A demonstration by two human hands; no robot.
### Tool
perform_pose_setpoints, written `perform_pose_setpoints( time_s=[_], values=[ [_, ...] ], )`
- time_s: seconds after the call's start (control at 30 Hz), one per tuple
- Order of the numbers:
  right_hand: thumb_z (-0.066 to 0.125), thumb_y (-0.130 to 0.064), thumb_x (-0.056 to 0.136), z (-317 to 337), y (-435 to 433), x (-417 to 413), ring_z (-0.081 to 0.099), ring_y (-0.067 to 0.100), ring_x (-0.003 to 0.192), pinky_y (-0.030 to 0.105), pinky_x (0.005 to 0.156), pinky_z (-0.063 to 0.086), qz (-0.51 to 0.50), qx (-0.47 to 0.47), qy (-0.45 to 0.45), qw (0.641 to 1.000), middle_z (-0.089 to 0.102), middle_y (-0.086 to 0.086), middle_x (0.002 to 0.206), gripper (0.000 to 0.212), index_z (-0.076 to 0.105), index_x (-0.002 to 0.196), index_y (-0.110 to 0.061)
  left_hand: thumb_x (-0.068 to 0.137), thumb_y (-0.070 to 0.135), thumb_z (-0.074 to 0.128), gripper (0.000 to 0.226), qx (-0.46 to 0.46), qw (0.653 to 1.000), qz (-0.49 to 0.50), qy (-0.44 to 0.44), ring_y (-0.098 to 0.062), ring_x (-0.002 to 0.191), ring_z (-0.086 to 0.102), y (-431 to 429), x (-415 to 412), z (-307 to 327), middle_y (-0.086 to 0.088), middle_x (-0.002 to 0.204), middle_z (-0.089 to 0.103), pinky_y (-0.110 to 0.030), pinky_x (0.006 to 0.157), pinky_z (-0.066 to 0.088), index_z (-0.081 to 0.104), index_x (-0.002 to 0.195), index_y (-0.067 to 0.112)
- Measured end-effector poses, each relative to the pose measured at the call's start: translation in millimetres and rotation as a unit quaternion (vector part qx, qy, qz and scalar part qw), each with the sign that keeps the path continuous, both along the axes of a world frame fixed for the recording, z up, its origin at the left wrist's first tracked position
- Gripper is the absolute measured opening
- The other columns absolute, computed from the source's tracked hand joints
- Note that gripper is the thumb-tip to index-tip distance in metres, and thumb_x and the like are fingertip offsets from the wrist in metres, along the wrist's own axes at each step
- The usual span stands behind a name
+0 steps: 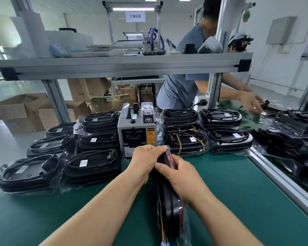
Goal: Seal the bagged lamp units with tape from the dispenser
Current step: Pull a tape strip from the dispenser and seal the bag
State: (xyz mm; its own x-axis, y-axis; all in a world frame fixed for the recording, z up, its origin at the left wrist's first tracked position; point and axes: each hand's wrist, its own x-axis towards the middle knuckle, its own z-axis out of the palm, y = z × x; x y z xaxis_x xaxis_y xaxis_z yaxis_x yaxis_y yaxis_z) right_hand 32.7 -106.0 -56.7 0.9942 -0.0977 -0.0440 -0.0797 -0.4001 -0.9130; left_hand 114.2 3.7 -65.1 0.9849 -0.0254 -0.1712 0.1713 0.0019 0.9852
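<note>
A black lamp unit in a clear plastic bag (pixel 171 206) stands on edge on the green mat (pixel 238 183), just in front of me. My left hand (pixel 146 160) grips the bag's far top end, fingers curled over it. My right hand (pixel 178 173) pinches the same end from the right side. The grey tape dispenser (pixel 137 132) stands right behind the hands, its outlet facing me. Whether tape sticks out of it is hidden by my left hand.
Stacks of bagged lamp units (pixel 92 153) lie left of the dispenser, and more bagged lamp units (pixel 203 132) lie to its right. A person in a grey shirt (pixel 181 89) reaches over the bench at the far right. An aluminium rail (pixel 281 183) borders the mat on the right.
</note>
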Motion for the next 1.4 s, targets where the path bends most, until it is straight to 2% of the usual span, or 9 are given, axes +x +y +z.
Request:
perform_pose_setpoints(
  time_s=[0.17,0.33,0.43,0.53,0.73,0.83,1.13,1.33,1.4],
  values=[
    [0.069,-0.041,0.084,15.2,0.6,0.0,0.070,0.029,0.095,0.046,0.092,0.055,0.042,-0.037,0.079,0.995,0.074,0.011,0.100,0.035,0.069,0.100,-0.010,0.078,0.036,0.082,0.029,0.050,0.998,0.020,-0.019,-0.016,0.064,0.060,6.5,-8.6,5.1,-0.008,0.083,0.072,-0.028,0.056,0.046,0.063,0.084,0.014],
    [0.066,-0.030,0.070,14.2,3.1,-15.0,0.062,0.012,0.069,0.039,0.074,0.056,0.050,0.044,-0.049,0.997,0.066,-0.001,0.073,0.025,0.065,0.094,-0.021,0.072,0.043,0.083,0.041,0.051,0.989,0.038,-0.133,-0.011,0.069,0.064,23.2,-36.7,34.8,0.003,0.078,0.069,-0.028,0.066,0.052,0.065,0.102,0.022],
    [0.070,-0.021,0.067,12.0,6.9,-24.0,0.067,0.002,0.080,0.019,0.072,0.054,0.049,0.108,-0.141,0.983,0.073,-0.009,0.089,0.042,0.064,0.104,-0.041,0.066,0.043,0.078,0.039,0.067,0.969,0.013,-0.236,-0.007,0.074,0.064,32.7,-62.6,56.5,0.009,0.076,0.068,-0.025,0.075,0.055,0.063,0.100,0.031],
    [0.073,-0.015,0.066,6.4,9.4,-33.9,0.069,0.009,0.098,0.025,0.082,0.056,0.032,0.145,-0.180,0.972,0.073,-0.007,0.106,0.059,0.057,0.117,-0.040,0.073,0.018,0.082,0.037,0.078,0.955,-0.048,-0.283,-0.005,0.072,0.061,35.6,-89.0,58.1,0.011,0.075,0.067,-0.020,0.074,0.053,0.062,0.101,0.032],
    [0.077,-0.046,0.056,7.1,9.1,-54.1,0.060,-0.007,0.110,0.012,0.089,0.047,0.013,0.094,-0.179,0.979,0.063,-0.022,0.122,0.076,0.050,0.127,-0.052,0.075,0.019,0.076,0.048,0.140,0.918,-0.111,-0.353,-0.009,0.082,0.062,50.0,-114.4,43.4,0.009,0.086,0.066,-0.020,0.082,0.050,0.059,0.109,0.048],
    [0.075,-0.046,0.059,9.0,5.2,-57.5,0.056,-0.012,0.113,0.004,0.087,0.043,0.020,0.079,-0.173,0.981,0.059,-0.022,0.129,0.082,0.048,0.136,-0.043,0.080,0.012,0.077,0.048,0.219,0.883,-0.096,-0.403,-0.013,0.086,0.058,62.0,-111.6,46.6,0.012,0.092,0.058,-0.014,0.081,0.044,0.061,0.112,0.044],
    [0.075,-0.038,0.061,11.5,4.8,-62.6,0.062,-0.005,0.111,0.021,0.098,0.049,0.044,0.090,-0.158,0.982,0.069,-0.021,0.119,0.079,0.052,0.137,-0.042,0.086,0.013,0.076,0.015,0.334,0.826,-0.133,-0.434,-0.004,0.074,0.052,65.8,-87.5,75.8,0.011,0.087,0.051,-0.015,0.069,0.040,0.076,0.094,0.025],
    [0.073,-0.025,0.072,12.9,18.8,-66.8,0.069,0.000,0.086,0.010,0.071,0.050,0.085,0.061,-0.167,0.980,0.074,-0.018,0.097,0.053,0.060,0.111,-0.058,0.089,0.014,0.072,0.003,0.411,0.715,-0.149,-0.546,-0.008,0.076,0.055,45.1,-78.4,119.4,0.009,0.086,0.052,-0.031,0.072,0.050,0.075,0.090,0.014],
    [0.075,-0.019,0.075,10.5,21.3,-65.3,0.069,0.000,0.086,0.010,0.072,0.051,0.052,0.084,-0.177,0.979,0.075,-0.018,0.096,0.052,0.063,0.113,-0.053,0.088,0.014,0.073,0.008,0.405,0.722,-0.172,-0.535,-0.007,0.079,0.057,40.9,-74.8,123.6,0.008,0.091,0.056,-0.029,0.077,0.052,0.075,0.095,0.017]
  ],
)
